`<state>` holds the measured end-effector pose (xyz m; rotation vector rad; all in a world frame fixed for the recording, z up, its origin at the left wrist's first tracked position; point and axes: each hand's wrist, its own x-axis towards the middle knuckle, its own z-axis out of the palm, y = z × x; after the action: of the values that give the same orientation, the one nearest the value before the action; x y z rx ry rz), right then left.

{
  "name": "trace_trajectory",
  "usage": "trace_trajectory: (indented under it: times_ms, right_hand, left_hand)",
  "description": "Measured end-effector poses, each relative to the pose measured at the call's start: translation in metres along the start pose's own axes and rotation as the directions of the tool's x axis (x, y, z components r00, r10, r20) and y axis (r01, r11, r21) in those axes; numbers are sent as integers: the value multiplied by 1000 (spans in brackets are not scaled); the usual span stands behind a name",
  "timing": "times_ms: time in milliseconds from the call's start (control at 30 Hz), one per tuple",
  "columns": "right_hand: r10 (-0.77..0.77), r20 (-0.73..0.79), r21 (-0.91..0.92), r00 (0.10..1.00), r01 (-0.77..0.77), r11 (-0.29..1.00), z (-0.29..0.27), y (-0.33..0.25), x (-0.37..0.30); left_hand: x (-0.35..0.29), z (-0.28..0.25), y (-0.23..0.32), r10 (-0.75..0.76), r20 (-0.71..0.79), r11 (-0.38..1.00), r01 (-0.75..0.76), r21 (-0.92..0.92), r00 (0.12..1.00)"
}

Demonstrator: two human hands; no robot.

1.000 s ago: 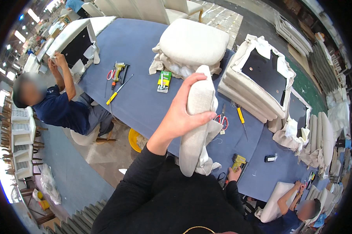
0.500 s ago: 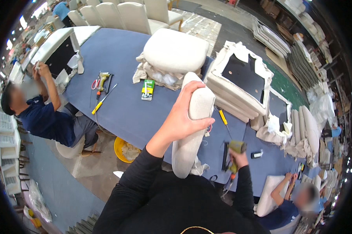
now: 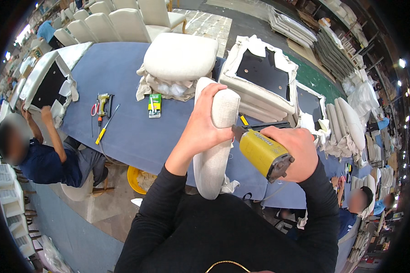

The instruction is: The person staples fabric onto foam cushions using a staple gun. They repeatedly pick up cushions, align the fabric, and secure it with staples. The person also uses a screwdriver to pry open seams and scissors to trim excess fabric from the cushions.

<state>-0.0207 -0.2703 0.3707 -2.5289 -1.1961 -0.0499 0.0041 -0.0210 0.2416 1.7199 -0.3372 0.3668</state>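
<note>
Grasped in the left hand (image 3: 199,132), a long, rounded cushion of pale beige woven fabric (image 3: 212,168) is being held on edge in front of the black-clad torso, over the near side of the blue cloth-covered table (image 3: 123,109); the cushion is being enclosed by a grip of spread fingers and thumb. By the right hand (image 3: 298,152), a yellow and black staple gun (image 3: 261,152) is being clasped, and its dark nose is being pointed toward the held cushion, just beside the left thumb; whether the fabric is being touched by the nose cannot be told.

On the table beyond, a thick cream cushion with bunched cloth beneath (image 3: 181,57) is resting near a stack of cream upholstered seats (image 3: 257,95). To the left of the held cushion, a small green and white box (image 3: 154,106) is lying. Farther left, a second, olive-yellow staple gun (image 3: 104,105) is being flanked by red-handled scissors (image 3: 95,109) and a slim tool with a yellow handle (image 3: 100,136). Below the table's edge, scraps are being held by a round yellow basin (image 3: 133,182). At the left, an upholstered seat with a black panel (image 3: 50,86) is being reached by a seated co-worker in dark blue (image 3: 48,159).
</note>
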Motion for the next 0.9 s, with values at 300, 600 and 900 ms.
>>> trace_trajectory:
  times_ms: [300,600,900]
  right_hand:
    - [37,41,24,998,-38,999,-2,6,4]
    - [64,54,40,997,-66,997,2,10,-4]
    - [187,69,226,980,-198,954,43,46,-44]
  left_hand:
    - [-4,4,0,64,41,996,-66,65,997]
    - [-2,3,-1,64,93,994,-72,87,994]
    - [-31,34,-6,18,-97,968,7,251,995]
